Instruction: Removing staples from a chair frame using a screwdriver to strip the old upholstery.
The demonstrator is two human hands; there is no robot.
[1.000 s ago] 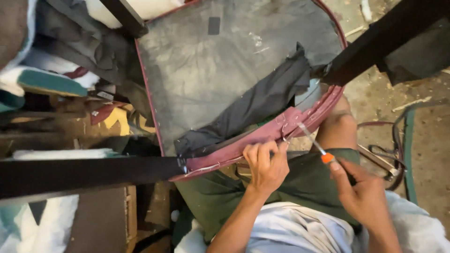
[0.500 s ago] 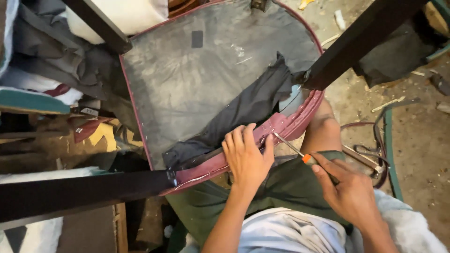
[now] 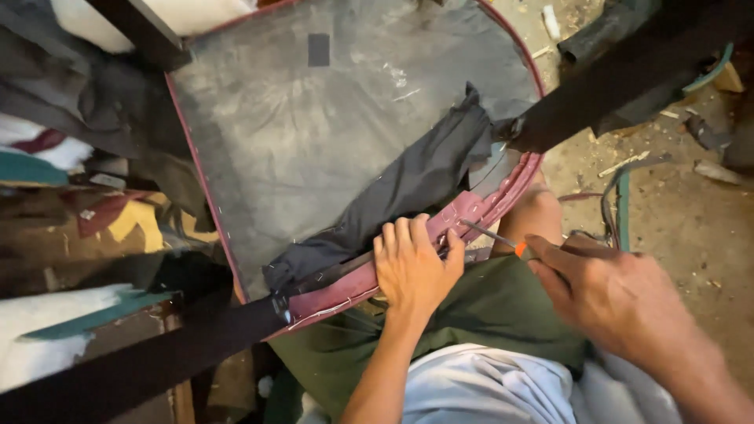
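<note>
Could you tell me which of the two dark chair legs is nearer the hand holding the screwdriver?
The upper-right chair leg, rising beyond the right hand; the other chair leg lies lower left, past the left hand.

Dim, warm indoor light, soft shadows, right hand (image 3: 620,302) perhaps motion-blurred (edges slightly stretched).

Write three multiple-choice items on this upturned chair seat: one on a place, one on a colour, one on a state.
1. Where does the left hand rest?
A. on the seat's near rim
B. on the floor
C. on the chair leg

2. What colour is the seat's edging?
A. blue
B. maroon
C. yellow

3. How is the black cloth on the seat's underside?
A. stretched flat
B. cut into pieces
C. bunched into a loose strip

Answers:
1. A, the fingers press on the rim near the lap.
2. B, the stapled band around the seat is maroon.
3. C, it lies crumpled across the grey lining.
</note>
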